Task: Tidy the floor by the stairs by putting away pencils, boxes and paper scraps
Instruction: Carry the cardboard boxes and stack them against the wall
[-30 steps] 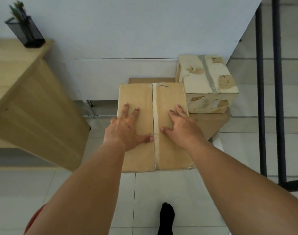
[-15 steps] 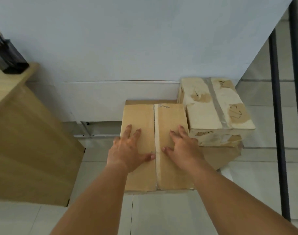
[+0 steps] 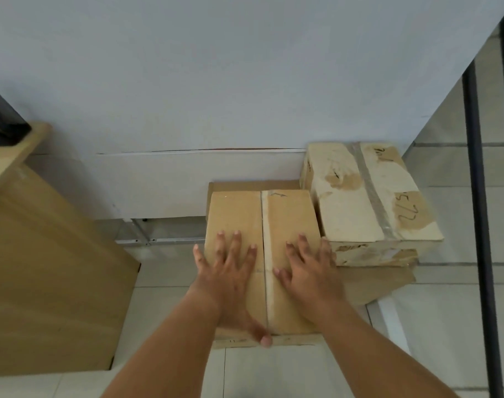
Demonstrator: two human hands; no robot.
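Note:
A brown cardboard box (image 3: pixel 288 214) with a taped centre seam sits against the white wall. My left hand (image 3: pixel 230 280) lies flat on its left flap, fingers spread, thumb hooked over the near edge. My right hand (image 3: pixel 308 271) lies flat on the right flap with fingers apart. Neither hand grips anything. To the right, touching this box, a pale, worn box (image 3: pixel 368 196) with grey tape rests on a flatter brown box (image 3: pixel 382 282). No pencils or paper scraps are visible on the floor.
A light wooden cabinet (image 3: pixel 44 271) stands at the left, with a black mesh pencil holder (image 3: pixel 3 124) on its top. Black stair railing bars (image 3: pixel 480 225) run down the right side. White floor tiles (image 3: pixel 273 372) lie in front of the boxes.
The view has moved closer and tilted up. Both hands have slid toward the box's near edge; my left thumb now curls over that edge. My foot is out of view.

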